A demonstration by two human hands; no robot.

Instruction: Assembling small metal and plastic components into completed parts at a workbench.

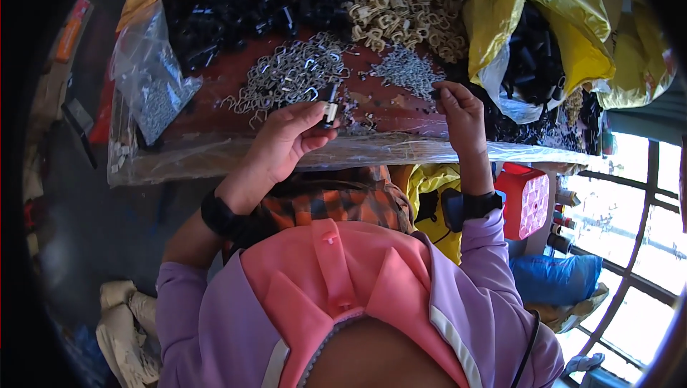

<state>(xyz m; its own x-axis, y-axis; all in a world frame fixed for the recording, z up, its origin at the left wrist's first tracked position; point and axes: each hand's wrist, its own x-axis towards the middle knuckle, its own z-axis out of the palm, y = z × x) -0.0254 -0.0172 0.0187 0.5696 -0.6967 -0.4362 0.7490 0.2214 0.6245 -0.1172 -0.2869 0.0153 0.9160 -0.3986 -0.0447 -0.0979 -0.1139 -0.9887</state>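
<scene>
A red stool stands under the bench. Yellow bags sit at the right, and a clear bag at the left.

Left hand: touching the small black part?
Touching. Head view shows the left hand pinching the black part between its fingertips, raised above the pile of metal clips.

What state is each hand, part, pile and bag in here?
Left hand: raised, fingers pinching a black part.
Right hand: fingertips on the table at the screws.
Metal clips: loose pile.
Yellow bag: open, black parts inside.
Clear bag: lying flat.
</scene>
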